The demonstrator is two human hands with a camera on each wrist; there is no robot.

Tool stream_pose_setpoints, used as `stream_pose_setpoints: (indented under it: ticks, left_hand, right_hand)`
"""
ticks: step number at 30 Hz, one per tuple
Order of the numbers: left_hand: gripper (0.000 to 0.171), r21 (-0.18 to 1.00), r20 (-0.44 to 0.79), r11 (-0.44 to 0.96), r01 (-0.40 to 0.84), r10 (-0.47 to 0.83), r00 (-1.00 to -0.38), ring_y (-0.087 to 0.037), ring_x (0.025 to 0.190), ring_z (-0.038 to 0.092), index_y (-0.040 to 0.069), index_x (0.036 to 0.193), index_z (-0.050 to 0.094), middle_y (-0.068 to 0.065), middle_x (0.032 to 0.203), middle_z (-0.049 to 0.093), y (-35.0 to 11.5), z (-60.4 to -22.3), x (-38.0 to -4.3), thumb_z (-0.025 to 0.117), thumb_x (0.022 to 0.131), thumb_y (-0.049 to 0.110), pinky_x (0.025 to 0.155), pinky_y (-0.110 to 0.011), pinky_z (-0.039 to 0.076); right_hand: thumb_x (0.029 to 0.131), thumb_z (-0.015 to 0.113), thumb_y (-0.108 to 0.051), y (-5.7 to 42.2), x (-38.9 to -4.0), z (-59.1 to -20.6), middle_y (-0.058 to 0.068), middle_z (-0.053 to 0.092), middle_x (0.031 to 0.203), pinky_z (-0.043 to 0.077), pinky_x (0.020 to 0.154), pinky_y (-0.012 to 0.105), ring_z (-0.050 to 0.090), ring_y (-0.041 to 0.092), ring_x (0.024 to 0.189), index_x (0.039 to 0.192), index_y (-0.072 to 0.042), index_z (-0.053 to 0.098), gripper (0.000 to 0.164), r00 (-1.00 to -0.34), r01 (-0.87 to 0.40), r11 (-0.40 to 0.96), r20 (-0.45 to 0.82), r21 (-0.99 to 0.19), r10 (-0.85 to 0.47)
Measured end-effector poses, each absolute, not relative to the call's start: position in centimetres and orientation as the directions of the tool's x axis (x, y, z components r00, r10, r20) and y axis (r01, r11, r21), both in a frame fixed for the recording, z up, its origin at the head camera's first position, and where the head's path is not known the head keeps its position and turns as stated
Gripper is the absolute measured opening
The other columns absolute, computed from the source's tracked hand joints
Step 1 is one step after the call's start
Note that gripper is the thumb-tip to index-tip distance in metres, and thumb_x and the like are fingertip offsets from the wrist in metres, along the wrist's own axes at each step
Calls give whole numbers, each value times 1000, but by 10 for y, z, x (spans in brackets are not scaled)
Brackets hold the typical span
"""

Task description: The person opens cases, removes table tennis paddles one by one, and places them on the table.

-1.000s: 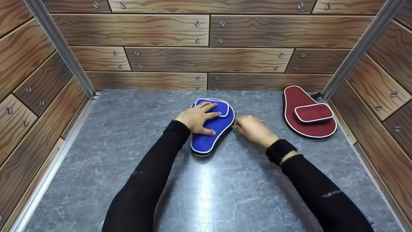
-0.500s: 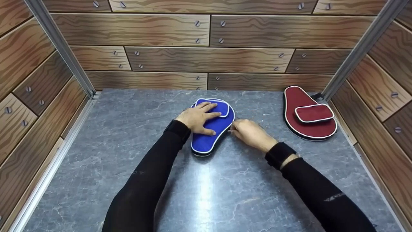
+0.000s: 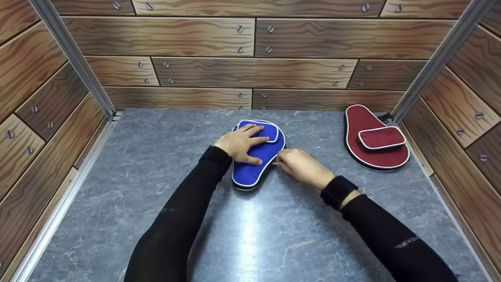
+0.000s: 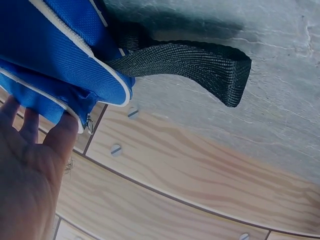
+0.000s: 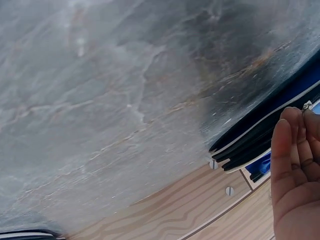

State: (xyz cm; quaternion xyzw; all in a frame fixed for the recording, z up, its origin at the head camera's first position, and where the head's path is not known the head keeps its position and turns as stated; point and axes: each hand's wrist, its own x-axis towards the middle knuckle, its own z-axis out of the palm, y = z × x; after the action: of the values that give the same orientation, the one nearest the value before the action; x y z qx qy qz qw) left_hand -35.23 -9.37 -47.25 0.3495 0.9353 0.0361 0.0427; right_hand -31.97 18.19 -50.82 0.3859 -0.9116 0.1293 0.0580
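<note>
A blue table tennis paddle case (image 3: 247, 174) with white piping and a small front pocket (image 3: 273, 134) lies flat on the grey marbled table. My left hand (image 3: 238, 145) rests on it, fingers spread over the pocket and main panel. At the case's right side, my right hand (image 3: 302, 166) pinches a small metal zipper pull (image 5: 307, 106) on the dark side edge. The left wrist view shows a black webbing strap (image 4: 185, 60) sticking out from the case and a pocket zipper pull (image 4: 90, 125). The contents of the case are hidden.
A dark red case (image 3: 358, 135) of the same shape, with its own pocket, lies at the back right near the metal corner post (image 3: 434, 58). Wood-patterned walls (image 3: 250, 72) enclose the table (image 3: 156, 156) at the back and both sides.
My right hand has slid along the blue case's right edge, toward me and slightly left, with the zipper pull. The left hand and both cases have stayed in place.
</note>
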Motion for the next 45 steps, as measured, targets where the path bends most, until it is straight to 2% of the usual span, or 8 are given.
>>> stream_pose_setpoints:
  ticks: [14, 21, 32, 45]
  left_hand:
    - [87, 99, -64, 753, 650, 657, -751, -37, 183, 30, 30, 180, 50, -10, 196, 33, -94, -471, -353, 78, 105, 64, 143, -59, 43]
    - [87, 93, -63, 750, 655, 661, -748, -38, 183, 30, 29, 180, 51, -10, 195, 33, -94, -471, -353, 78, 105, 64, 144, -59, 42]
    - [86, 89, -55, 749, 657, 662, -747, -37, 182, 32, 29, 179, 52, -11, 195, 34, -94, -472, -353, 78, 105, 64, 144, -56, 42]
    - [86, 89, -52, 753, 652, 657, -752, -38, 183, 31, 30, 179, 51, -9, 195, 34, -94, -473, -352, 78, 105, 65, 143, -59, 43]
  right_hand:
    - [109, 79, -8, 172, -306, -506, 7, 81, 97, 69, 84, 51, 79, 29, 89, 103, -8, 78, 6, -660, -751, 628, 190, -206, -727]
    - [109, 80, -9, 166, -297, -507, 7, 83, 102, 69, 86, 49, 81, 28, 92, 104, -8, 79, 5, -612, -790, 580, 190, -202, -768]
    - [109, 79, -10, 158, -280, -503, 7, 83, 104, 68, 86, 51, 80, 29, 93, 103, -9, 80, 7, -594, -799, 559, 144, -220, -792]
    - [111, 77, -13, 151, -269, -501, 5, 83, 105, 69, 86, 46, 81, 24, 93, 105, -10, 82, 8, -553, -825, 521, 126, -218, -823]
